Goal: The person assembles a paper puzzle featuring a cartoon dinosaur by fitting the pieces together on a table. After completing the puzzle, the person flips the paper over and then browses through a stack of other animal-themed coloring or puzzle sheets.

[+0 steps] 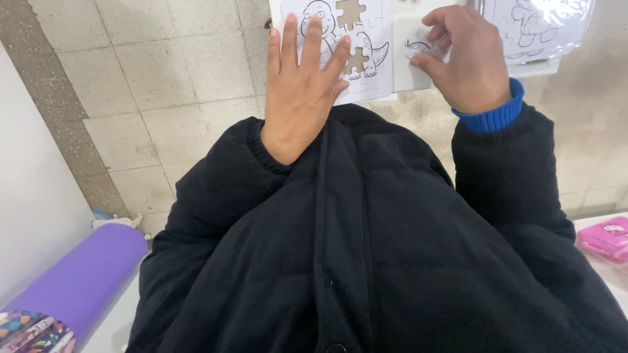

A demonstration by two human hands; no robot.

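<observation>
Left hand (302, 85) flat on puzzle board (373, 46); right hand (468, 59) pinches puzzle piece (417, 47).

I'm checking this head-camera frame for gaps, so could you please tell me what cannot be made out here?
- Jigsaw puzzle: its top is cut off by the frame edge, and the left hand lies flat over part of it.
- Puzzle piece: the right hand curls over it, hiding most of it.
- Plastic-wrapped sheets: cut off by the top edge.
- Pink box: cut off at the right edge.

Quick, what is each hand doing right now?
Left hand: open, flat on the dinosaur puzzle board.
Right hand: fingers pinching a loose puzzle piece.
</observation>
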